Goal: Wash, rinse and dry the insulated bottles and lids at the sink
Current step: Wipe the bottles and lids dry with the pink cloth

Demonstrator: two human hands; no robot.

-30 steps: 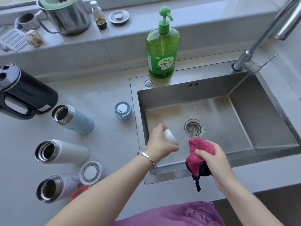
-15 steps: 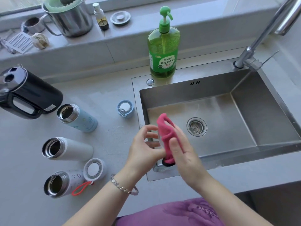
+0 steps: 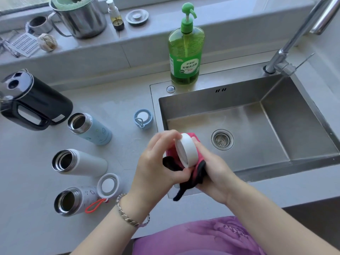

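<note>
The wrist of the left hand (image 3: 154,168) wears a silver chain-link bracelet (image 3: 127,217) and, just beside it, a thin dark beaded string (image 3: 147,219). Both forearms (image 3: 103,234) are bare. Below them shows a purple garment (image 3: 198,238) with a paler flower print.

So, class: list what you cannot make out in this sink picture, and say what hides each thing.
Head view throughout.
White lid: its far face is hidden against the pink cloth.
Pink cloth: mostly covered by the left hand, right hand and lid.
Faucet: spout cut off by the top edge.
Soap bottle: fine label print too small to read.
</note>
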